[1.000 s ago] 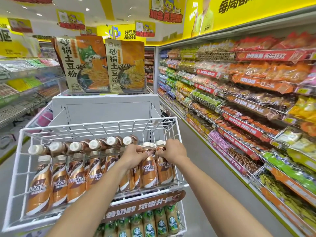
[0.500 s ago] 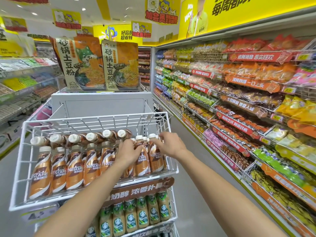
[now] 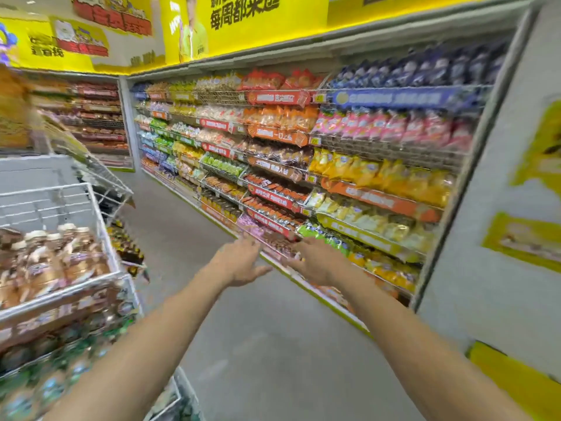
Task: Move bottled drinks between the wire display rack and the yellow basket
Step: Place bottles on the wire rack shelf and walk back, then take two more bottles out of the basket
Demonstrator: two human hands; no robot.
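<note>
1. Left hand (image 3: 239, 262) and right hand (image 3: 315, 264): both arms stretched forward over the aisle floor (image 3: 258, 344), fingers spread, grip released, holding nothing.
2. Bottled drinks (image 3: 45, 262) sit in the wire display rack (image 3: 101, 229) at left, well apart from both hands.
3. Snack shelves (image 3: 334, 177) ahead, right.

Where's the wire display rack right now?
Head view, far left edge: the wire display rack, brown coffee bottles in its top tier, sits left of the left hand, across the aisle from the snack shelves.
</note>
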